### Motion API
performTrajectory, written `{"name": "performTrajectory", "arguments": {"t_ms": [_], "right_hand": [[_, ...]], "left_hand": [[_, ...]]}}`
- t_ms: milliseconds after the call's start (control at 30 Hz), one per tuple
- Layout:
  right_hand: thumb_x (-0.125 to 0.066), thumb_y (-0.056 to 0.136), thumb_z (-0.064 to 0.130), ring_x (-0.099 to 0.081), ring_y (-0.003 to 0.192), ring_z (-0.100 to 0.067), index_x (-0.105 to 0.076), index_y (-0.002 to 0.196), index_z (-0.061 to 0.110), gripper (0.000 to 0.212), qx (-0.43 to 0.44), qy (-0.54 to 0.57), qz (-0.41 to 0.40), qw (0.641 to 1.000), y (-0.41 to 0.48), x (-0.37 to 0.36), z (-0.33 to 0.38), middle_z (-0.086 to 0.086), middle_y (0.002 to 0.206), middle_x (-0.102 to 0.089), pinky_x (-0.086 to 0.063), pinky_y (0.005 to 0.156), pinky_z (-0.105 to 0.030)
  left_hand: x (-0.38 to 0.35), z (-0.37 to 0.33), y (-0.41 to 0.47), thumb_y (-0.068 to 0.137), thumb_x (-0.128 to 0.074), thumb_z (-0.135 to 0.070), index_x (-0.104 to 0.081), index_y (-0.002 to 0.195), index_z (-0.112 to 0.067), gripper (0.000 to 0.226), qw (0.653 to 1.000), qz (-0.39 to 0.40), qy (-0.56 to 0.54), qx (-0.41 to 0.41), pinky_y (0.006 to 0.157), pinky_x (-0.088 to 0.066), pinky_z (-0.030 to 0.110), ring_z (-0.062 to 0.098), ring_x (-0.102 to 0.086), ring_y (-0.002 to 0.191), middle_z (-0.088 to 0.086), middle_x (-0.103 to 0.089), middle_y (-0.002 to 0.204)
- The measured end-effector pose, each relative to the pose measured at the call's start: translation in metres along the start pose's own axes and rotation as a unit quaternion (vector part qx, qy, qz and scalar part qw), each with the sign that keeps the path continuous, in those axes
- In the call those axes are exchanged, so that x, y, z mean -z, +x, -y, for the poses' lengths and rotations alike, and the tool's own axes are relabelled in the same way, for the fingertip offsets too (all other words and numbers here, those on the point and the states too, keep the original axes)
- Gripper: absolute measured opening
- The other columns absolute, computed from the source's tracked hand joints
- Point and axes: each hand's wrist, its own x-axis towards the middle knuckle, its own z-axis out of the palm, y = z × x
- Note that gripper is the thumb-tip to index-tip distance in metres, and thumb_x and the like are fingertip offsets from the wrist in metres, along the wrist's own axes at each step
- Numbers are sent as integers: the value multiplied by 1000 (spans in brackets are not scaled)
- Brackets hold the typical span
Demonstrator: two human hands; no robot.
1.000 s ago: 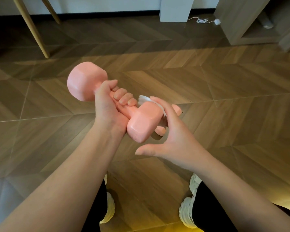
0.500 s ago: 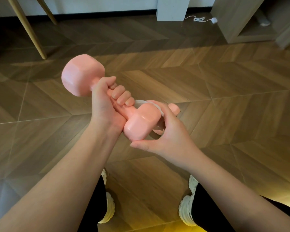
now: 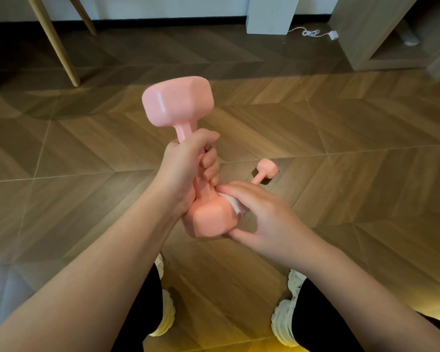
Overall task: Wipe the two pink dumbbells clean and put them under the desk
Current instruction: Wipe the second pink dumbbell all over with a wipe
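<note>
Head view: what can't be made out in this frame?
All in the head view.
Held dumbbell: handle hidden inside the left hand.
White wipe: mostly covered by fingers of the right hand.
Second dumbbell on the floor: near end hidden behind the right hand.
Wooden legs: cut off by the top edge; desk or not, unclear.

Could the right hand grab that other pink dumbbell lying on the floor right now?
Probably not yet: the right hand holds a white cloth against the held dumbbell. The floor dumbbell lies beyond it, with nothing between.
</note>
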Motion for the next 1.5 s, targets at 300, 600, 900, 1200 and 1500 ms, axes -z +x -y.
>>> {"name": "performTrajectory", "arguments": {"t_ms": [300,600,900,1200,1500], "right_hand": [[-85,68,35,-60,105,-6,-65,111,18,50,13,-33,-85,996,-5,-2,9,12,111,-66,-43,90,-26],[-73,69,51,-47,125,3,-56,128,28,66,-56,52,23,997,0,1,1,27,128,-53,-36,105,-24],[-85,69,28,-60,102,-14,-65,104,15,42,11,-94,-83,992,-10,-8,-4,5,106,-66,-43,88,-33],[-72,66,52,-57,90,-4,-58,102,32,44,-63,37,14,997,-3,-10,3,21,94,-56,-49,78,-33],[-76,70,47,-58,93,-17,-63,96,11,46,20,-136,-71,988,-10,-18,-10,1,94,-65,-42,82,-31]], "left_hand": [[6,0,-1,91,-50,-16,-32,61,-19,36,999,21,-27,28,39,-28,22,13,-24,37,-3,-25,46],[7,1,0,93,-46,-14,-28,58,-18,39,997,52,-50,30,39,-29,23,13,-24,36,-3,-25,45],[12,3,8,89,-61,-22,-49,62,-16,30,996,2,32,80,53,-41,26,15,-44,52,2,-44,60],[5,4,3,91,-57,-22,-42,60,-17,35,996,9,-29,85,44,-33,23,14,-35,44,-1,-37,49],[10,11,13,82,-71,-12,-53,68,-18,23,991,-64,41,111,60,-39,28,13,-46,54,-1,-47,58]]}}
